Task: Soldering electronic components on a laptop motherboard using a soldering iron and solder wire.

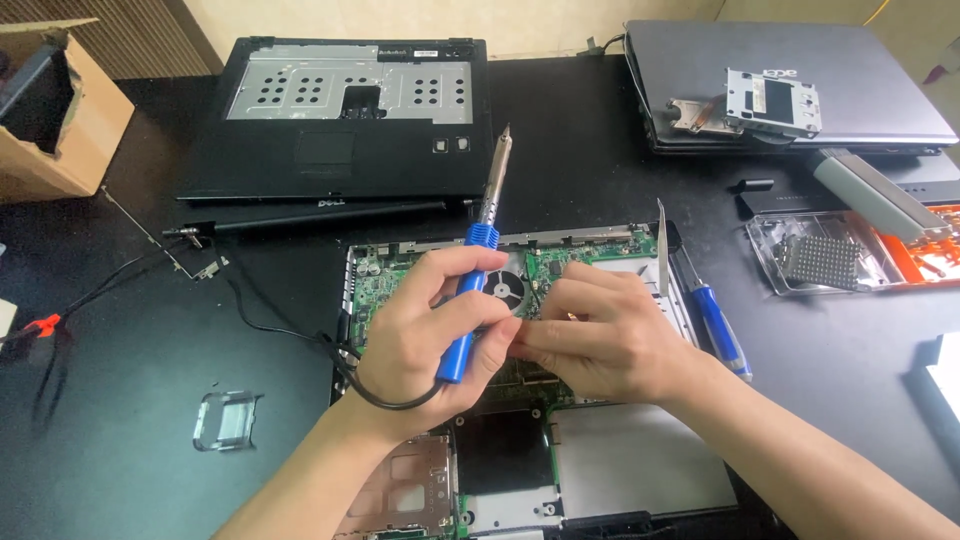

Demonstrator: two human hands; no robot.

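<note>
While hands work, black table (120, 400), cardboard box (70, 130)

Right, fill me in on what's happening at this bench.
A person is bent over an opened laptop base with its green circuit board exposed. The left hand grips a blue-handled soldering iron, tip pointing up and away from the board. The right hand pinches something small against the left fingers; it is hidden. A blue screwdriver lies to the right, and another stripped laptop shell sits behind.
</note>
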